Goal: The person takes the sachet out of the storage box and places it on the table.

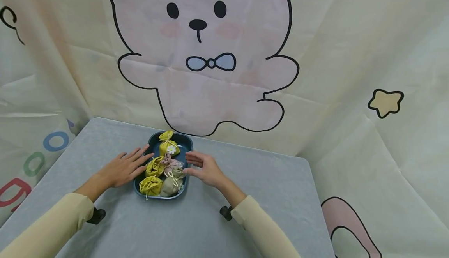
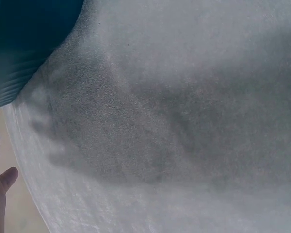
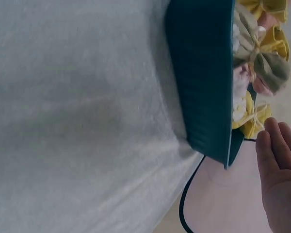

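A dark blue tray (image 1: pixel 186 143) holds several small drawstring pouches. A yellow pouch (image 1: pixel 169 147) with a white flower lies at its far end, and two more yellow ones, one of them a crinkled pouch (image 1: pixel 151 186), are along the left side. A pink pouch (image 1: pixel 173 165) and a beige pouch (image 1: pixel 170 187) lie to the right. My left hand (image 1: pixel 124 169) is spread with straight fingers, its fingertips at the tray's left rim. Beside the right rim is my right hand (image 1: pixel 207 170), fingers extended and thumb apart, holding nothing. The right wrist view shows the tray's side wall (image 3: pixel 203 73).
The tray stands on a grey cloth-covered table (image 1: pixel 266 195), near its back edge. A cloth backdrop printed with a bear (image 1: pixel 210 98) hangs right behind that edge. Dark wrist cameras sit under both sleeves, the right one (image 1: pixel 226 212) just above the table.
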The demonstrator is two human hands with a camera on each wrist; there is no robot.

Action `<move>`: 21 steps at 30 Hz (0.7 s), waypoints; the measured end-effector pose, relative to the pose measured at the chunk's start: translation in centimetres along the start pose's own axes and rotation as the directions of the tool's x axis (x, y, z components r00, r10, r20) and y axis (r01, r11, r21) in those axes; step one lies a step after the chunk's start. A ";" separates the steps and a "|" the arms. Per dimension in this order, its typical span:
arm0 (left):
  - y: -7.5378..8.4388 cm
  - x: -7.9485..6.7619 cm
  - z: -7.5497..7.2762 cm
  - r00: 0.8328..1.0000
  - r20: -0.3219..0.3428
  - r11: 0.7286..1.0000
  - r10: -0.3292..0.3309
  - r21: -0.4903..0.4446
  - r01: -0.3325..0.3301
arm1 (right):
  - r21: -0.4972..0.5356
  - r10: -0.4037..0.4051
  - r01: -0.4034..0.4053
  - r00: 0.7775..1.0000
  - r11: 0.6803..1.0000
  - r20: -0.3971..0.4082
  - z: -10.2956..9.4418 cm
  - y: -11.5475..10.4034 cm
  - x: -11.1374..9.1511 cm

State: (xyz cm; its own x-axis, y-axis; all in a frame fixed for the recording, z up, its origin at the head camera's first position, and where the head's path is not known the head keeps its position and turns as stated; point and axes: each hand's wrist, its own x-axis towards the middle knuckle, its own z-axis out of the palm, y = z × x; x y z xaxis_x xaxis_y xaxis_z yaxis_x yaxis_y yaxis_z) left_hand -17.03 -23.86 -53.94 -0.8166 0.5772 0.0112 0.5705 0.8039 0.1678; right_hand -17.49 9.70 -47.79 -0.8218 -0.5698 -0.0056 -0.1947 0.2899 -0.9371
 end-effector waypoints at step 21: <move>-0.7 -0.1 0.7 1.000 -0.003 1.000 0.007 0.015 -0.007 | -0.101 0.100 -0.092 0.992 0.991 0.076 3.6 1.1 0.9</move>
State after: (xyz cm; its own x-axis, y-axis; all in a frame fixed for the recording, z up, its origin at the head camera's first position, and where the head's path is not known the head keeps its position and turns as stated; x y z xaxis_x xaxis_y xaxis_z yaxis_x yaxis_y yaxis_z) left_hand -17.28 -24.41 -54.74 -0.8129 0.5822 0.0151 0.5773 0.8021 0.1529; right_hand -16.54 6.75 -50.04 -0.7941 -0.5946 -0.1260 -0.1712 0.4177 -0.8923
